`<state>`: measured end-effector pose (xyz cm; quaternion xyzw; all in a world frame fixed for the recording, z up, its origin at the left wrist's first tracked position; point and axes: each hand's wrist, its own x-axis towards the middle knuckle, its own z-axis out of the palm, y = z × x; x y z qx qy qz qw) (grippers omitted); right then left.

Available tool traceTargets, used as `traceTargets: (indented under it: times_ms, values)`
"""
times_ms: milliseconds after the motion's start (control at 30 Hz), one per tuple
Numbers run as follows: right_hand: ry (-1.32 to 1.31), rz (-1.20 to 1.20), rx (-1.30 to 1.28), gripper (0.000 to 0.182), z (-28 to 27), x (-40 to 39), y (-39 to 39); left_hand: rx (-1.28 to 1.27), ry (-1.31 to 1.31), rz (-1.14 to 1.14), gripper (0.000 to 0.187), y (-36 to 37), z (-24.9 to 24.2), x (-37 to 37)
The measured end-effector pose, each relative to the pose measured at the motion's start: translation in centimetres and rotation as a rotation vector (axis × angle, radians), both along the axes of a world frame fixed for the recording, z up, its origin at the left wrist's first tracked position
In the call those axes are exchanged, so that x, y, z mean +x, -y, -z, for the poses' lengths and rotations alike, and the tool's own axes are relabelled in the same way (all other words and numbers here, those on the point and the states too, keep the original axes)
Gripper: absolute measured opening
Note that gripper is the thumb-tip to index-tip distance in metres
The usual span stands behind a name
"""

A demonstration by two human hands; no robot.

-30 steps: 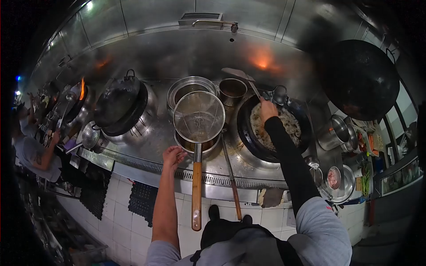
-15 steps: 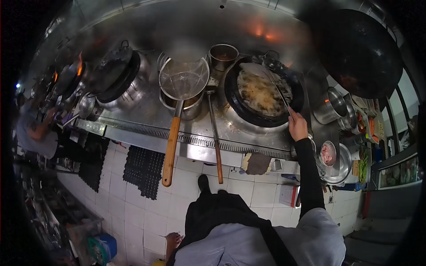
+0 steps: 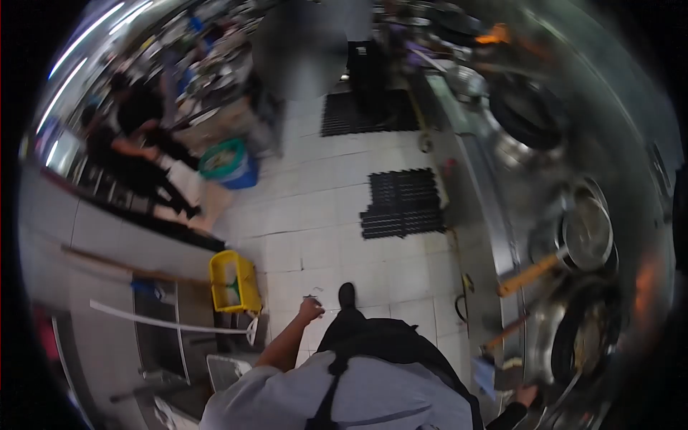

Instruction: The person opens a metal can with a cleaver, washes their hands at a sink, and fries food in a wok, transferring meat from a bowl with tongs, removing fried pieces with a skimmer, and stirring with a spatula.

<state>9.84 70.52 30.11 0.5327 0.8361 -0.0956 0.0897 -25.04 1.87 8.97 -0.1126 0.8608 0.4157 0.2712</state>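
My left hand (image 3: 309, 312) hangs over the white tiled floor beside my black shoe (image 3: 347, 295), fingers curled, with nothing in it. My right hand (image 3: 527, 394) is low at the right edge of the stove, by the dark wok (image 3: 584, 337) with food in it. It seems closed on a thin metal spatula handle (image 3: 555, 401) that runs toward the wok; this part is blurred. A mesh strainer (image 3: 588, 233) with a wooden handle (image 3: 529, 276) rests over a pot just beyond the wok.
The steel stove line (image 3: 494, 236) runs along the right. Black floor mats (image 3: 403, 203) lie beside it. A yellow bucket (image 3: 231, 282) stands by a steel counter (image 3: 107, 287) on the left. A green-and-blue bin (image 3: 228, 163) and other people (image 3: 136, 143) are further off.
The view has swung left, away from the stove and onto the floor. My left hand has come into view over the tiles. My right hand stays by the wok.
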Motion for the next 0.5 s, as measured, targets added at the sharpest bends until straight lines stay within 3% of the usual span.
traceTargets:
  times_ms: [33, 100, 167, 267, 333, 500]
  values:
    - [-0.203, 0.186, -0.372, 0.026, 2.3, -4.3, 4.2, -0.027, 0.026, -0.034, 0.025, -0.3, -1.8, -2.1]
    - [-0.319, 0.260, -1.110, 0.018, 4.8, -13.0, 11.9, -0.114, -0.072, -0.006, 0.029, 0.1, -3.0, -5.9]
    - [-0.229, 0.187, -1.388, 0.018, 7.3, -21.0, 18.8, -0.119, -0.089, -0.057, 0.033, 1.0, -2.3, -9.3]
    - [-0.219, 0.001, -1.260, 0.018, 11.0, -31.7, 25.5, -0.071, -0.188, 0.087, 0.045, 4.0, -3.9, -15.1]
    - [-0.230, -0.028, -1.180, 0.019, 12.5, -37.0, 27.6, 0.317, 0.128, -0.050, 0.045, 6.0, -5.7, -19.0]
    - [-0.081, -0.005, -1.076, 0.019, 16.7, -44.1, 30.1, 0.450, 0.128, -0.113, 0.045, 9.4, -10.8, -28.6]
